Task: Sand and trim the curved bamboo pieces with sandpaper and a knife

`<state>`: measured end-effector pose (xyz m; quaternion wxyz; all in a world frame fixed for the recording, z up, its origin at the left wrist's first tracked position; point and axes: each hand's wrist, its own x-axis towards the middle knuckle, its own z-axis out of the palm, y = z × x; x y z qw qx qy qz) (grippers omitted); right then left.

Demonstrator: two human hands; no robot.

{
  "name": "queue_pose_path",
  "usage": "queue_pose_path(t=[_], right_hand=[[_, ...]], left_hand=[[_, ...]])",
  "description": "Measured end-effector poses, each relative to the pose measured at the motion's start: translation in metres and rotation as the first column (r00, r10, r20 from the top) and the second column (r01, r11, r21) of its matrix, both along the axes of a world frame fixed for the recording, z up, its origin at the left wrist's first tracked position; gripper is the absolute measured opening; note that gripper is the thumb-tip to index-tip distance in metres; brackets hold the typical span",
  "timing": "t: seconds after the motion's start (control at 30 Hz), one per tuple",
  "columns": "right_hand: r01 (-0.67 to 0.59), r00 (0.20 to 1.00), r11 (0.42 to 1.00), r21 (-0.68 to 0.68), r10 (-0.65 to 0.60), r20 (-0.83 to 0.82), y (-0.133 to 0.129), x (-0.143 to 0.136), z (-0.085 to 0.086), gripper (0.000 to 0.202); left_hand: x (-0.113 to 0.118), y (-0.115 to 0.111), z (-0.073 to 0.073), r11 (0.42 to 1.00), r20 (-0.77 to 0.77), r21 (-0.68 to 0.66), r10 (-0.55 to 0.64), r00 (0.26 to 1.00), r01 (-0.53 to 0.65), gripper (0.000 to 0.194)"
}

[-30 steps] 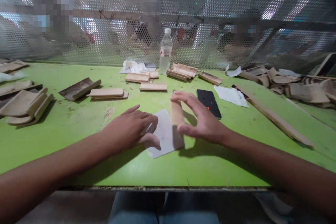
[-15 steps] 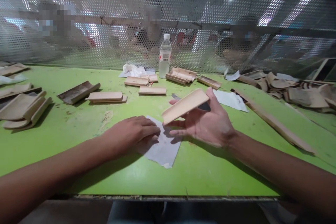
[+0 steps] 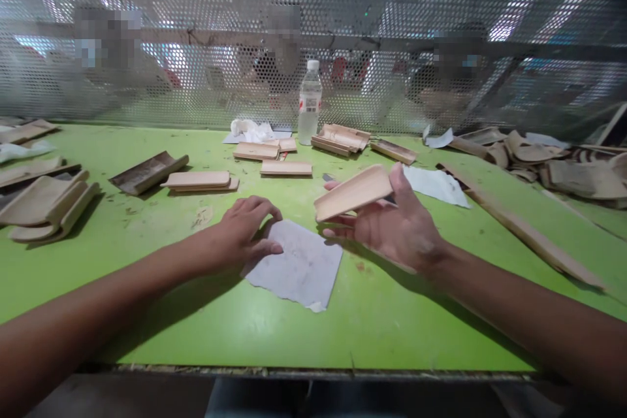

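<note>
My right hand (image 3: 399, 228) holds a pale, trough-shaped piece of bamboo (image 3: 355, 191) above the table, tilted, with the thumb on its right end and the fingers beneath. A dark flat thing shows partly behind that piece; what it is I cannot make out. My left hand (image 3: 247, 232) is at the left edge of a greyish-white sheet of paper (image 3: 301, 268) with a ragged lower edge. Its thumb and fingers are apart and curved, the thumb over the sheet. The sheet lies flat on the green table (image 3: 196, 333).
Bamboo pieces (image 3: 198, 180) lie about the table, with a stack (image 3: 46, 209) at left and a heap (image 3: 573, 170) at right. A long strip (image 3: 529, 228) lies at right. A water bottle (image 3: 310, 104) stands before a perforated metal screen (image 3: 196, 78); people sit behind it.
My left hand has moved left and its fingers have spread from the sheet, uncovering more of it. My right hand has shifted slightly right with the bamboo piece, now tilted less steeply.
</note>
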<state>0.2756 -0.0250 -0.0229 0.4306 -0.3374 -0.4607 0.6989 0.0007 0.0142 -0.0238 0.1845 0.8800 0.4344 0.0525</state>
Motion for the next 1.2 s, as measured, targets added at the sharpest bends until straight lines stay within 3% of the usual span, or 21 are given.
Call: queue_pose_path(t=[0.17,0.3,0.43,0.57,0.63,0.77,1.1,1.2], right_hand=[[0.001,1.000,1.000,0.028,-0.001,-0.002,0.001,0.000,-0.001,0.090],[0.004,1.000,1.000,0.008,-0.004,-0.010,0.003,0.003,-0.001,0.092],[-0.001,0.999,1.000,0.025,0.000,0.051,0.003,0.005,0.001,0.095],[-0.002,0.993,0.998,0.060,-0.005,0.116,0.003,0.004,0.002,0.093],[-0.001,0.992,0.998,0.063,-0.007,0.124,0.004,0.004,0.001,0.093],[0.000,0.991,0.998,0.070,-0.009,0.132,0.004,0.005,0.000,0.092],[-0.007,0.991,0.997,0.079,-0.003,0.131,0.005,0.004,-0.003,0.089],[-0.013,0.993,0.998,0.066,0.005,0.118,0.006,0.003,-0.005,0.091]], left_hand=[[0.003,-0.004,0.017,0.994,-0.074,-0.048,0.096,0.993,-0.100,0.033],[-0.010,0.003,0.027,0.984,-0.031,-0.121,0.130,0.991,-0.132,0.030],[-0.026,0.019,0.038,0.945,0.017,-0.011,0.326,0.945,-0.326,0.041],[-0.032,0.025,0.048,0.840,0.063,0.260,0.476,0.877,-0.475,0.039],[-0.033,0.022,0.049,0.832,0.041,0.281,0.487,0.873,-0.478,0.037],[-0.033,0.015,0.045,0.907,-0.030,0.180,0.392,0.919,-0.381,0.029],[-0.028,0.010,0.044,0.865,0.018,0.263,0.439,0.898,-0.428,0.019],[-0.028,0.008,0.043,0.890,-0.037,0.208,0.422,0.906,-0.406,0.014]])
